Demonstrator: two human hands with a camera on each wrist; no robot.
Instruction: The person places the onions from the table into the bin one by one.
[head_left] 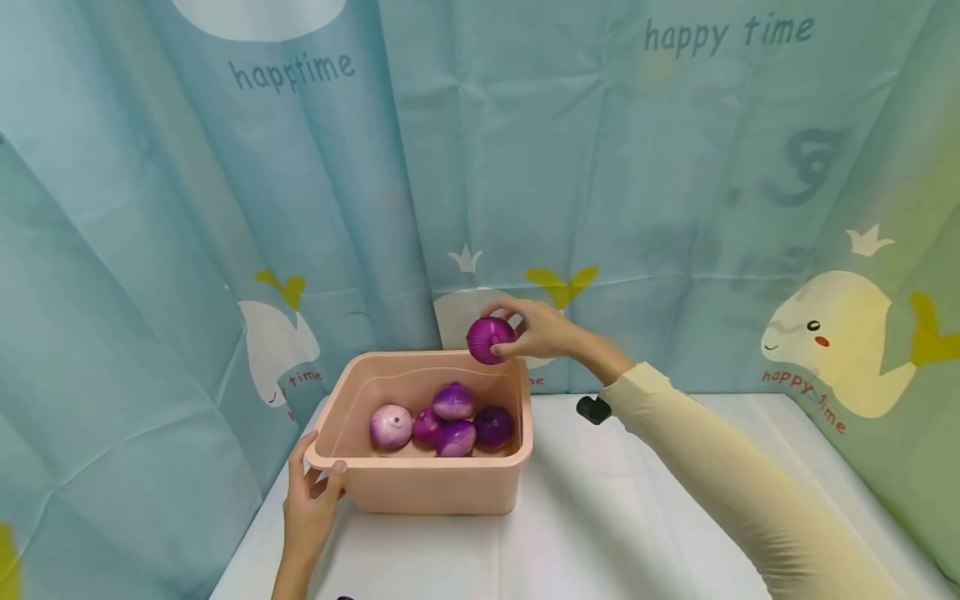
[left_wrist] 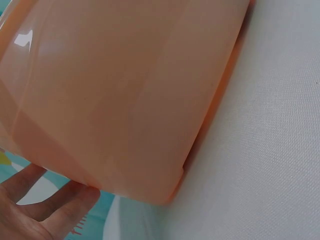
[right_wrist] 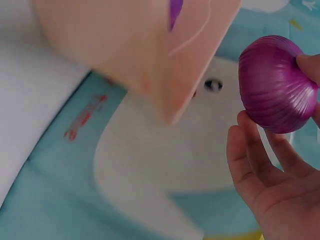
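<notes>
My right hand (head_left: 543,329) pinches a purple onion (head_left: 489,340) between thumb and fingers, above the back right corner of a peach plastic bin (head_left: 431,487). The right wrist view shows this onion (right_wrist: 272,82) with its ribbed, shiny skin, and the hand (right_wrist: 280,185) around its lower side. Inside the bin lie several more onions; one is pale pink-white (head_left: 391,427), another dark purple (head_left: 493,427). My left hand (head_left: 309,508) grips the bin's front left corner, with the thumb at the front rim. In the left wrist view, its fingers (left_wrist: 75,202) touch the bin wall (left_wrist: 110,95).
The bin stands on a white-covered table (head_left: 600,500). Behind and beside it hangs a blue-green curtain (head_left: 525,167) with whale prints. A small black object (head_left: 594,409) shows by the right wrist, and a dark bit (head_left: 345,597) at the bottom edge.
</notes>
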